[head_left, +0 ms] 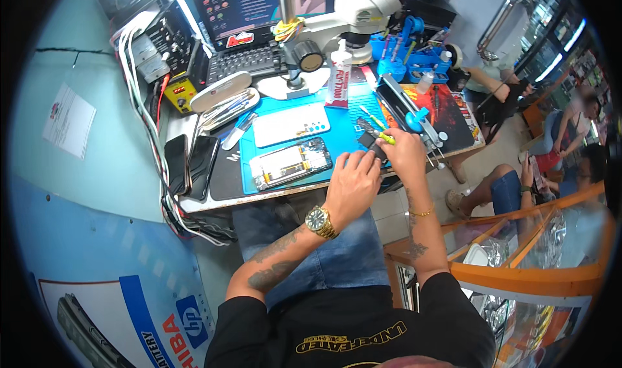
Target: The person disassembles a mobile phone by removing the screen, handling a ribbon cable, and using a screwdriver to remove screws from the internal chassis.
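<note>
My right hand (407, 155) is closed around a yellow-green handled tool (387, 138), which looks like a small screwdriver; its tip is too small to make out. Beside it my left hand (353, 183) has its fingers bent together at a small black part (373, 145), seemingly pinching it against the blue work mat (353, 112). To the left of my hands lies an opened smartphone (291, 164), its inner boards and battery area showing. Just beyond the phone rests a white phone back cover (291, 126) with camera holes.
A glue tube (339, 76) stands beyond the mat, near the microscope (363, 15). A metal holder (409, 109) lies right of my hands. Two dark phones (194, 164) and a tool case (223, 99) lie left. Blue organizers (414, 57) stand behind. People sit at right.
</note>
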### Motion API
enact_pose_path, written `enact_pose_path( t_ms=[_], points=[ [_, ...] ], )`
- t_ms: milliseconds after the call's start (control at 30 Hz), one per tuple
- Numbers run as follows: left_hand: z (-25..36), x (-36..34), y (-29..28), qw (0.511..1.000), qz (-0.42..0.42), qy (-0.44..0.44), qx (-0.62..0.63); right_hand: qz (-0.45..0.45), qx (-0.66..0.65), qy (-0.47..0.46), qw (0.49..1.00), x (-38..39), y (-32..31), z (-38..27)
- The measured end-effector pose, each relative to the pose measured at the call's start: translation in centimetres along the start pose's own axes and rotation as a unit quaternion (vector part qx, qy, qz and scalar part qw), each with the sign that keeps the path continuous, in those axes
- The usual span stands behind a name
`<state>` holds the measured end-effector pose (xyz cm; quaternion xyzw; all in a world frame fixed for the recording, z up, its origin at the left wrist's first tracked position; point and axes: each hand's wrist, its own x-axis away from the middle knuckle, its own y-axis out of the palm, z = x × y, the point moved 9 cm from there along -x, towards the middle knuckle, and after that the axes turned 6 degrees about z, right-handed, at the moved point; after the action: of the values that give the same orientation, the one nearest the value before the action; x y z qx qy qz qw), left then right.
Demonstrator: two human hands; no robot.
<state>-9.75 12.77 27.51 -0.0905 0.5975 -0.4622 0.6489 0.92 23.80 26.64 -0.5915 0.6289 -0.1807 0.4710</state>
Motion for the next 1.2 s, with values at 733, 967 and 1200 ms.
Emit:
enact_pose_path(
  t_ms=[733,967,1200],
  points=[
    [-9.5,9.9,-17.0,0.919,0.116,-0.308,0.217,-0.420,-0.262,-0.246,0.833,3.5,5.8,-20.5],
    [-13.2,12.7,-15.9,0.869,0.185,-0.426,0.172,-0.427,-0.240,-0.209,0.846,1.9,12.4,-24.4],
    [-13.5,12.6,-16.7,0.934,0.176,-0.306,0.047,-0.477,-0.155,-0.163,0.850,1.7,16.3,-24.2]
  ],
)
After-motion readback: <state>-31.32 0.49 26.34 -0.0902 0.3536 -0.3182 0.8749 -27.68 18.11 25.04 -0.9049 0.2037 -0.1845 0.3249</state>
